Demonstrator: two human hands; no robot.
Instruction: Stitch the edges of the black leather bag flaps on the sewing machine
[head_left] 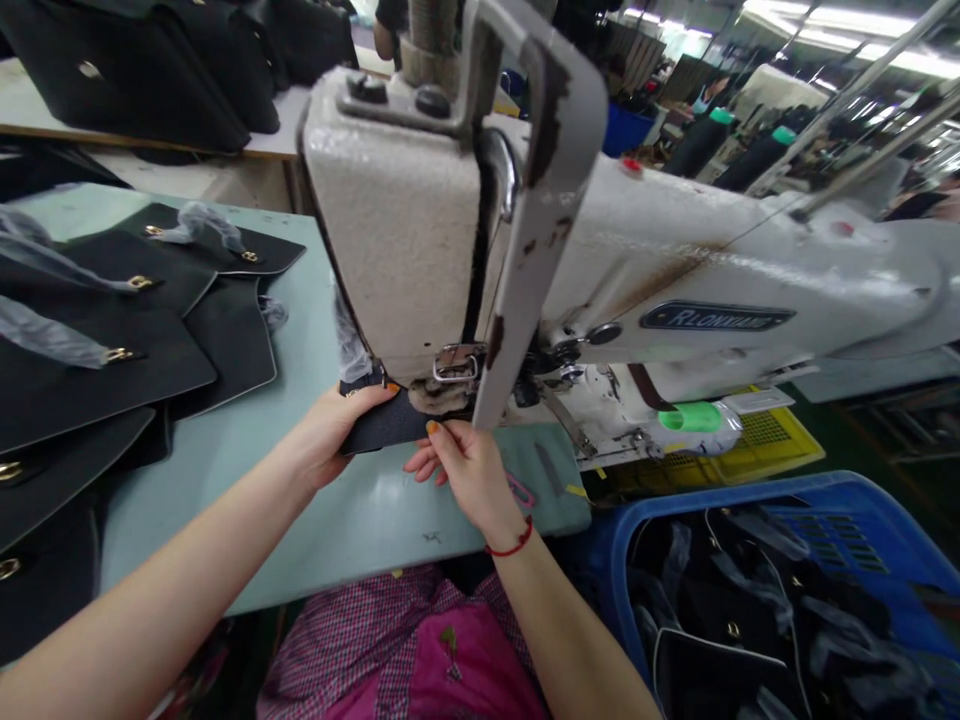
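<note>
A small black leather piece (386, 425) lies under the head of a white sewing machine (420, 220), near its presser foot (454, 370). My left hand (330, 430) grips the piece's left edge, thumb on top. My right hand (461, 465) rests at the piece's right edge, fingers curled with a fingertip pressing on it just in front of the foot. A red string bracelet circles my right wrist. Most of the piece is hidden behind the machine head.
Several black leather flaps (112, 350) with gold snaps are stacked on the pale green table (247, 440) at left. A blue crate (787, 590) of black parts stands at lower right, a yellow tray (772, 445) behind it. Black bags (150, 60) sit on the far table.
</note>
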